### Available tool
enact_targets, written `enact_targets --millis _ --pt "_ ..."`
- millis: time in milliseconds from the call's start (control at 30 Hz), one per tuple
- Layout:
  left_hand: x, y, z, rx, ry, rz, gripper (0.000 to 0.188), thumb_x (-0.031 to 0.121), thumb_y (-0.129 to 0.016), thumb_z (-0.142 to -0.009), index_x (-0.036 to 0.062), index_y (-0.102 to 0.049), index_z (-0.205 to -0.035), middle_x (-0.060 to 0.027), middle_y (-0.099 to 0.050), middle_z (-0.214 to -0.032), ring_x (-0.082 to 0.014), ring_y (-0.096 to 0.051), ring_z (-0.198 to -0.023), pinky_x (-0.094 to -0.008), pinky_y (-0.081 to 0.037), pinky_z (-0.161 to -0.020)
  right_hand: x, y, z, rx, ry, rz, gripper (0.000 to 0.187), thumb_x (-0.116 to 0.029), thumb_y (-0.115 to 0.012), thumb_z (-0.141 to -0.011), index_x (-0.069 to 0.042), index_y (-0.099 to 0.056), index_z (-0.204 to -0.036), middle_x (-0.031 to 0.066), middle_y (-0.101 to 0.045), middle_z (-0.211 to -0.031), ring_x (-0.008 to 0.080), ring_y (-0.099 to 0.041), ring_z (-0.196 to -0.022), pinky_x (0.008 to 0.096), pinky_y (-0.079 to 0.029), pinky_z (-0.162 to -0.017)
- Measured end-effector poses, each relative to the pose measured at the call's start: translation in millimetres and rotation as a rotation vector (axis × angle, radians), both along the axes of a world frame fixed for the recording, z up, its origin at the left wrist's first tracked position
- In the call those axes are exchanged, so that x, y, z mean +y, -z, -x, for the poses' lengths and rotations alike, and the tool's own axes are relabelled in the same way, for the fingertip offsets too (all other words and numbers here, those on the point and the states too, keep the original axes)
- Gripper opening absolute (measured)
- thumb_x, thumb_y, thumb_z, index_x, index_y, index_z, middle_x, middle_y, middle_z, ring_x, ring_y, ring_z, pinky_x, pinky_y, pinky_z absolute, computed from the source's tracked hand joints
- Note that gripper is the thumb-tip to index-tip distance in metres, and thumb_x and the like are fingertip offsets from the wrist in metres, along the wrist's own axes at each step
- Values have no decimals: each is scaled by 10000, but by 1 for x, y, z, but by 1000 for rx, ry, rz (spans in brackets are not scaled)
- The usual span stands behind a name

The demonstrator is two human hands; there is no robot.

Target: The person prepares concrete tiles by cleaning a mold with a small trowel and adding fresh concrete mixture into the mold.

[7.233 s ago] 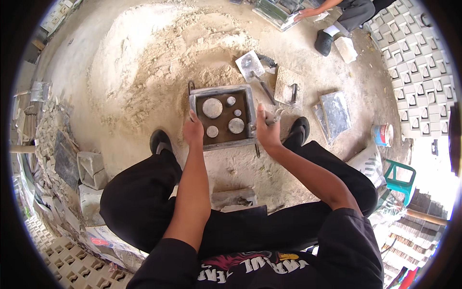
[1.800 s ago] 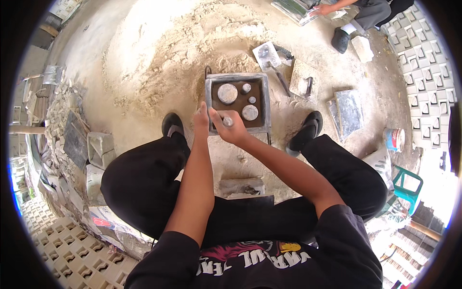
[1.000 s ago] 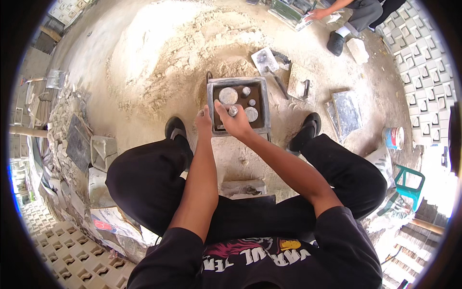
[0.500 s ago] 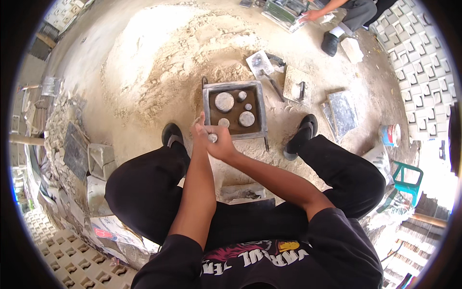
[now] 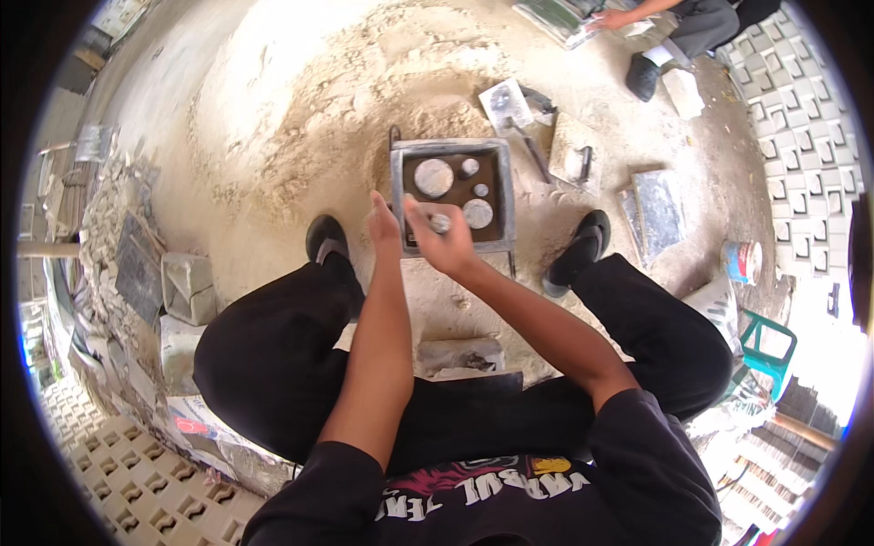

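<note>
My right hand (image 5: 446, 238) is over the near left part of a square metal frame (image 5: 512, 196), its fingers curled round a small grey cylinder (image 5: 441, 224) whose round end faces up. My left hand (image 5: 385, 223) is just outside the frame's left side, fingers stretched out, holding nothing. Dark material fills the frame's inside. On it lie a large pale disc (image 5: 433, 177), a medium disc (image 5: 477, 214) and two small round pieces (image 5: 470, 167) near the right side. My right hand covers the near left corner of the inside.
Loose sand (image 5: 309, 118) spreads beyond the frame. To the right are a trowel (image 5: 533, 150), a float board with a handle (image 5: 569, 150), flat plates (image 5: 657, 214), a paint bucket (image 5: 742, 261) and a green stool (image 5: 767, 350). Another person's hand (image 5: 612, 19) works at far right.
My hands were together at the frame's near left corner. They have parted; my right hand has moved up and right over the frame with the cylinder, while my left stays beside it.
</note>
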State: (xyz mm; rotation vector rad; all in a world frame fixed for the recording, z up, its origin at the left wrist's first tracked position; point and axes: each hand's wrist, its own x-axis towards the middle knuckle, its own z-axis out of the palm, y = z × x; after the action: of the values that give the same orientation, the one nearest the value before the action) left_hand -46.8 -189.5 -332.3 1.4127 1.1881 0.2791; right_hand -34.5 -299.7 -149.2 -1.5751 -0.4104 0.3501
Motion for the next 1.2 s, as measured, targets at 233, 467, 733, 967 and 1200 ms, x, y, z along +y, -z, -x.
enact_targets --millis 233,467,733,967,1200 --pt "10 15 -4 37 -92 -36 860 621 -197 -957 -90 -631 -744 -252 -636 -735 -410 -608 -770 -500 -424 -770 -3 9 6 -61 -8 45 475 -214 -492 -1001 1 -398 -589 -36 -389 -548 52 -320 -550 279 -283 -480" --pt "-5 -29 -11 218 -58 -258 805 549 -198 -978 -97 -648 -811 -285 -648 -819 -472 -599 -860 -527 -424 -804 -21 -18 -12 159 -56 106 498 -240 -478 -1008 -25 -408 -565 -41 -410 -553 41 -327 -537 263 -275 -475" --pt "-4 -31 -10 320 35 -253 755 510 -201 -984 -67 -671 -852 -287 -647 -842 -473 -598 -875 -533 -434 -813 -35 -9 -14 14 3 176 452 -196 -461 -1005 -33 -438 -585 -39 -399 -552 56 -332 -530 279 -269 -473" --pt "-5 -35 -16 311 29 -254 740 512 -225 -982 -62 -672 -845 -287 -647 -852 -475 -597 -865 -528 -436 -799 -40 3 -32 92 13 101 411 -159 -488 -983 -39 -451 -591 -41 -424 -559 59 -360 -523 275 -277 -474" --pt "-4 -28 -11 325 37 -270 743 522 -237 -979 -72 -669 -867 -298 -642 -843 -476 -596 -853 -531 -429 -794 -53 7 -41 20 -52 114 426 -194 -507 -987 -22 -443 -603 -22 -367 -547 58 -312 -559 284 -282 -478"
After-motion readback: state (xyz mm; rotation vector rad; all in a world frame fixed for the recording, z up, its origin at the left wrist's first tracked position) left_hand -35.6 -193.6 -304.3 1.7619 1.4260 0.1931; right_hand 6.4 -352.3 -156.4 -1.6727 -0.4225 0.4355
